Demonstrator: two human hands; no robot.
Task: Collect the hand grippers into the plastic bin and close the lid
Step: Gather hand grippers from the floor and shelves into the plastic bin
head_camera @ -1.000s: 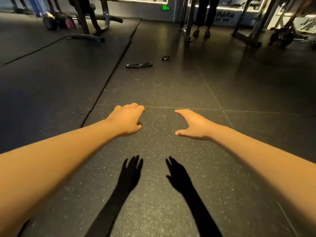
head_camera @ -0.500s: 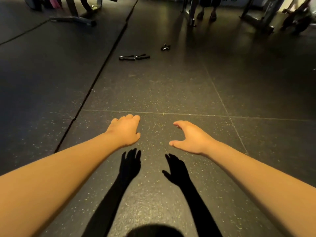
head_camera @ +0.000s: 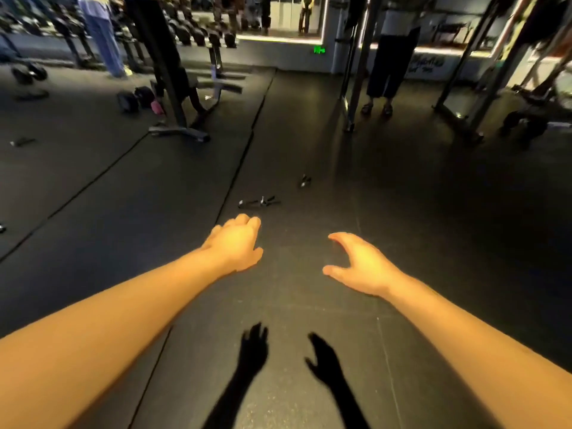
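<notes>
Hand grippers (head_camera: 259,202): in neither grasp. Left hand (head_camera: 236,243) loosely curled, empty. Right hand (head_camera: 360,263) spread, thumb apart, empty. Both raised above dark floor (head_camera: 433,230). Grippers paired on floor at 12 o'clock, just beyond left knuckles. Single gripper (head_camera: 305,181) near them at 1 o'clock. Hand shadows (head_camera: 253,351) at 6 o'clock. Standing person (head_camera: 387,66) well beyond at 1 o'clock.

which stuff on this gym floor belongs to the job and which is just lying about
Job: pair of hand grippers; lone hand gripper beyond it; left hand, right hand, both empty. Bin not in view.
Lying about: bench frame; dumbbell rack; dark bags; pink object.
</notes>
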